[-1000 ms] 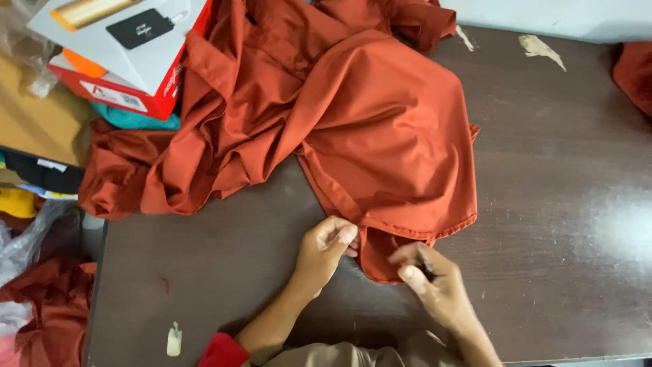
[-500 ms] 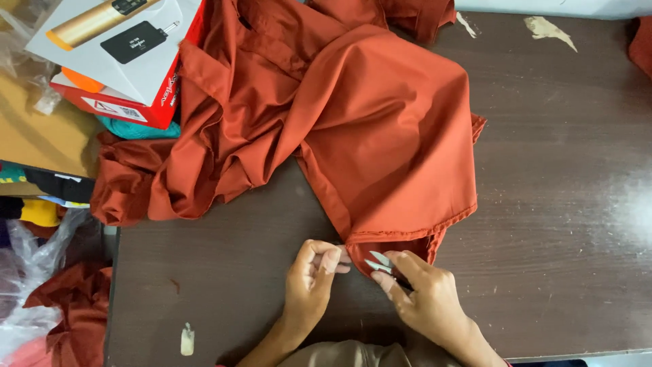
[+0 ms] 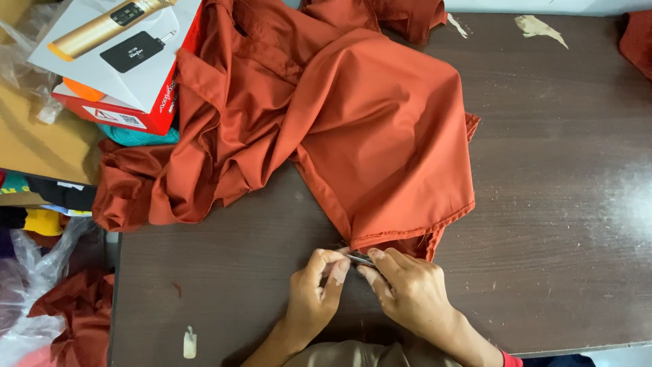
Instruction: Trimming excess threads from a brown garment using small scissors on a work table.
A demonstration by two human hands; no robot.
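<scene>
Left hand (image 3: 316, 289) and right hand (image 3: 407, 292) pinch a small metal tool (image 3: 360, 258) at the rust-orange garment's (image 3: 380, 136) hem on the dark surface (image 3: 557, 204), fingers clenched.

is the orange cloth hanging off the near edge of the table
No, the orange cloth lies on the dark table, its hem ending by the left hand and right hand, short of the near edge.

A tailoring workshop: rust-orange garment (image 3: 339, 129) on worn dark worktable (image 3: 564, 204), fabric scraps (image 3: 75, 312) alongside.
</scene>
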